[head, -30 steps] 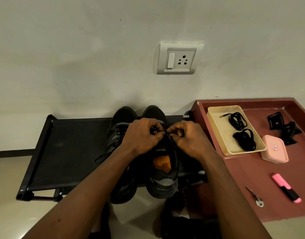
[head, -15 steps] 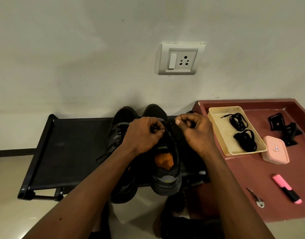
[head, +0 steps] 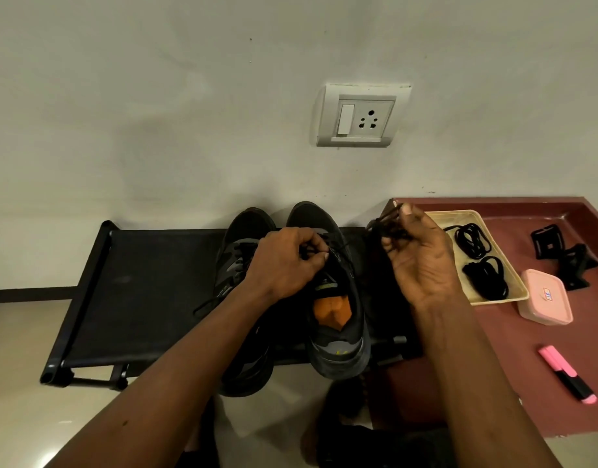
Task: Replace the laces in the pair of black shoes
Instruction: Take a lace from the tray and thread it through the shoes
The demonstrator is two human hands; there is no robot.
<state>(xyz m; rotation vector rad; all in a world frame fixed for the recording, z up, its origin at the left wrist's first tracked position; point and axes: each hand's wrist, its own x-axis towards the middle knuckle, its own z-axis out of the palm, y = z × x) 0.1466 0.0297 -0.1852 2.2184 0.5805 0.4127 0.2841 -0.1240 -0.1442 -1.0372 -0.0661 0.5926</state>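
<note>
On the black fabric surface (head: 149,282) by the wall, the pair of black shoes (head: 338,349) stood side by side, toes to the wall and heels over the near edge. The left hand (head: 284,265) lay over the top of the right-side shoe, its fingers (head: 316,255) curled and pinching a strand at the eyelets. The right hand (head: 422,265) was raised just beside that shoe, palm toward the camera, fingers curled round a bunch of black lace (head: 388,231). A thin strand ran from it toward the left hand. Beside them, on the maroon surface (head: 476,383), a cream tray (head: 453,213) held two coiled black laces (head: 473,239). A pink box (head: 544,297) touched the tray's near corner, and a pink highlighter (head: 567,374) lay apart.
</note>
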